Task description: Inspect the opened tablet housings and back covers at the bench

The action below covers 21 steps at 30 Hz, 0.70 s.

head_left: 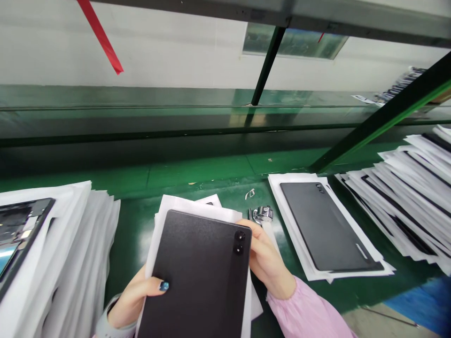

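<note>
Head view | you grip a matte dark-grey tablet point(193, 277), twin camera lenses point(239, 242) at its upper right corner | left hand point(132, 295) thumb on its face, right hand point(266, 258) curled round its edge | white paper sheets point(183, 206) behind it | second tablet point(322, 225) to its right

Tablet computer point(193, 277), one: dark grey, finely textured back facing up, unit tilted, no visible damage. Two round camera lenses point(239, 242), stacked in a pair near the upper right corner. White paper sheets point(197, 206), loose, lying beneath the tablet and projecting past its top and side edges. Gripped at opposite edges by left hand point(132, 300) and right hand point(268, 258).
</note>
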### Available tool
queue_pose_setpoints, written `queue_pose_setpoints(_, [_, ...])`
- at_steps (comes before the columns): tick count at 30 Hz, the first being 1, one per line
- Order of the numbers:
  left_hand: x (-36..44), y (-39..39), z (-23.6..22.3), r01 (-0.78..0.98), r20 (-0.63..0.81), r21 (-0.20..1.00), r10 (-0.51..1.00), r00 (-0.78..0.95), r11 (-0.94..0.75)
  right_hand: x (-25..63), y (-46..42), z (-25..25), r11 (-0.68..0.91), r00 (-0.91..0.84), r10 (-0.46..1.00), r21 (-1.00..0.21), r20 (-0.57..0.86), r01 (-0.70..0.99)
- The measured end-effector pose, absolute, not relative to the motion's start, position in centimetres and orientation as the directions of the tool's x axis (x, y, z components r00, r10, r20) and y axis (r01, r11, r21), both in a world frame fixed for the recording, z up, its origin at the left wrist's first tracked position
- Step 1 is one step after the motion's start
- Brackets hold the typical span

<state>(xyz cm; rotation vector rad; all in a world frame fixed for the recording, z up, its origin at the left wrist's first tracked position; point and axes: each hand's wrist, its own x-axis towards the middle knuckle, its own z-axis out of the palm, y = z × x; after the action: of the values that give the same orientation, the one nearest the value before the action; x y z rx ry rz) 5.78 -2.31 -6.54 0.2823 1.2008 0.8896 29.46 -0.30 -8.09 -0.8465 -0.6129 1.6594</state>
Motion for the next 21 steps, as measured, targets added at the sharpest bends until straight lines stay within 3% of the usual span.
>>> queue_pose_setpoints(5, [5.6,-2.4,-7.1,-0.450,-0.674,0.608,0.725,0.141,0.654,29.8,-0.3,-8.2,-0.240,-0.133,0.971,-0.751,-0.201,-0.616])
queue_pose_setpoints(14, [4.5,-2.3,-8.1,-0.319,-0.689,0.662,0.718,0.097,0.679,29.9,-0.7,-8.0,-0.167,-0.094,0.986,-0.775,-0.139,-0.610])
queue_pose_setpoints(21, [5.2,-2.3,-7.1,-0.316,-0.707,0.642,0.699,0.108,0.699,30.0,-0.7,-8.1,-0.144,-0.043,0.988,-0.775,-0.149,-0.616])
